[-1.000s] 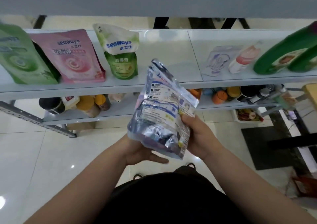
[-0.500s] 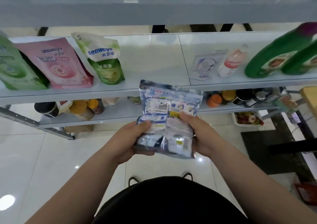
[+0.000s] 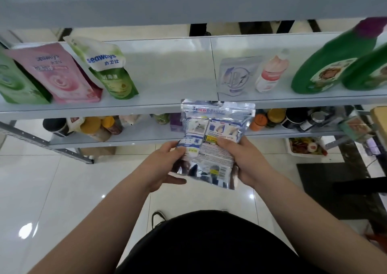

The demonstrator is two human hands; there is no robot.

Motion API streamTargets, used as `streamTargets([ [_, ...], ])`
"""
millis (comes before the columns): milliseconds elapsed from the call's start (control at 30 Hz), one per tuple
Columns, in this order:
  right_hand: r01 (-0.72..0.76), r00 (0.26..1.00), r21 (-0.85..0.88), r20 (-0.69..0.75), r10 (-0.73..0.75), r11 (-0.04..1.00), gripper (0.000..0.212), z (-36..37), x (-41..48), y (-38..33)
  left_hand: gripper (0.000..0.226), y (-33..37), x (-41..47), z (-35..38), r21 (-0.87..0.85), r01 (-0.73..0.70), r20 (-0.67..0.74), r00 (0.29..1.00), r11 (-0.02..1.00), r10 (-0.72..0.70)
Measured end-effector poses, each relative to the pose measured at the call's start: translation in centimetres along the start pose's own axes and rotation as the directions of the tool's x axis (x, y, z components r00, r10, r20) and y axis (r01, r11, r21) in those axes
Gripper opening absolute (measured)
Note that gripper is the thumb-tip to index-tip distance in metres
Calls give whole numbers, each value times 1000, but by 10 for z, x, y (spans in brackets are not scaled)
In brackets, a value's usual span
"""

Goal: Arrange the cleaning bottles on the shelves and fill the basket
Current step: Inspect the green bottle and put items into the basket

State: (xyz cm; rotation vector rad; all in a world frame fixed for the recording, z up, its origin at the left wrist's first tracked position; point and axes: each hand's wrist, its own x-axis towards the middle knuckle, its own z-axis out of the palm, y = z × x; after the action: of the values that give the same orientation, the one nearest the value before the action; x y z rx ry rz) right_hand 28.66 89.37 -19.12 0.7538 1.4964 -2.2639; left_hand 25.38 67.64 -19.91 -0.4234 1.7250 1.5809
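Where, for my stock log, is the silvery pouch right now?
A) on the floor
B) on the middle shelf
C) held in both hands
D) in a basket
C: the left hand and right hand both grip the silvery pouch in front of the shelf.

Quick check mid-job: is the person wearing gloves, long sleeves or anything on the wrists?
No gloves: the left hand and right hand are bare. The left forearm and right forearm are bare too, with no sleeve edge in view. No watch, band or ring shows on either wrist or on the visible fingers. The only clothing seen is a black top on the torso.
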Motion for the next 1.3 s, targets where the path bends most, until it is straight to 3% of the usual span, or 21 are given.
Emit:
streamTargets([
  [67, 61, 995, -45, 77, -58, 997, 29, -2, -4, -9, 33, 3, 5, 16, 36, -2, -18, 1000, 999, 3],
  [100, 65, 987, -27, 151, -60, 998, 29, -4, -7, -14, 37, 4, 7, 24, -24, 4, -13, 1000, 1000, -4],
  [200, 97, 957, 3, 273, -94, 995, 40, -13, -12, -26, 31, 1, 11, 40, -405, 54, 138, 990, 913, 3],
  [267, 147, 969, -111, 216, -120, 983, 44, -18, -8, -27, 37, -3, 10, 51, -567, 206, 379, 925, 797, 31],
  [333, 132, 977, -189, 191, -96, 973, 54, -21, -4, -25, 42, -5, 10, 65, -606, 328, 560, 823, 724, 97],
  [433, 43, 951, -87, 308, -14, 995, 38, -26, -4, -19, 48, -7, 7, 81, -561, 362, 637, 763, 744, 109],
  [500, 51, 945, -12, 325, -44, 999, 31, -32, -1, -17, 50, -13, 7, 78, -526, 284, 565, 821, 802, 80],
  [600, 106, 953, 45, 282, -114, 993, 55, -40, 7, -16, 69, -13, 9, 56, -571, 213, 517, 843, 793, 147],
  [667, 162, 964, -35, 221, -150, 986, 68, -45, 13, -19, 86, -8, 7, 41, -609, 218, 456, 883, 763, 113],
  [767, 233, 959, -157, 201, -199, 960, 68, -48, 22, -22, 70, -12, 7, 23, -579, 47, 215, 972, 814, 97],
  [867, 265, 955, -240, 198, -220, 934, 60, -38, 32, -22, 52, -10, 11, 9, -376, -133, 64, 984, 917, 169],
  [933, 248, 963, -275, 169, -208, 929, 51, -29, 41, -24, 56, -4, 18, 2, -250, -165, 17, 985, 954, 174],
  [1000, 215, 974, -293, 130, -183, 932, 39, -21, 53, -27, 65, 3, 28, -4, -243, -170, -11, 985, 955, 172],
  [1100, 172, 985, -336, 89, -151, 926, 24, -10, 70, -35, 59, 12, 41, -16, -244, -203, -28, 979, 948, 203],
  [1300, 74, 996, -440, 76, -45, 895, 19, 13, 110, -51, 59, 37, 80, -56, -142, -278, -44, 961, 950, 275],
])
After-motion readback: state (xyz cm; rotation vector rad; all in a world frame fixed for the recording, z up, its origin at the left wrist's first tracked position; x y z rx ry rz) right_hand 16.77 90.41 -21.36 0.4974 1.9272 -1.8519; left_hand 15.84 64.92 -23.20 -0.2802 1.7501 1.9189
